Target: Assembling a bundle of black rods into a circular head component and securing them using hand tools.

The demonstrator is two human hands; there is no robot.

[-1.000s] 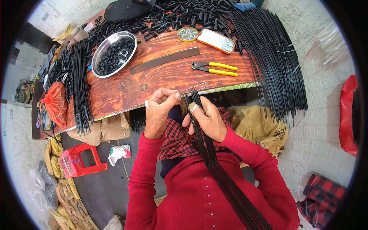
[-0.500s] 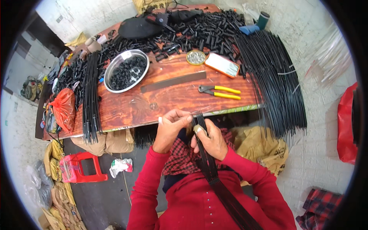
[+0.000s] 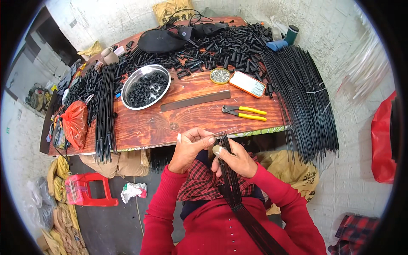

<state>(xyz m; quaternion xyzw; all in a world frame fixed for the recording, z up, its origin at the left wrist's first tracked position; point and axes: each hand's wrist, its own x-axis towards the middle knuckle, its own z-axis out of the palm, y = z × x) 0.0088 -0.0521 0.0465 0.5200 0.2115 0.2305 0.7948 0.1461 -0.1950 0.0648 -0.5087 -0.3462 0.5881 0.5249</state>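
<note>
A bundle of long, thin black rods runs from the lower right of the view up to the table's front edge. My right hand is wrapped round it near its upper tips, with the thumb, in a tan cover, pressed across the rods. Beside those tips, my left hand is closed in a pinch of thumb and forefinger. Thin pale slivers show just beyond these fingertips; what the pinch holds is too small to make out. A white wrap is on one left finger.
On the wooden table lie yellow-handled pliers, a flat metal bar, a steel bowl of black rings, a round tin of small metal pieces and an orange-rimmed tray. Black rods hang over the right edge.
The view has tilted slightly, so the table sits lower in it. Both hands keep their grips at the tips of the bundle, with only a slight shift.
</note>
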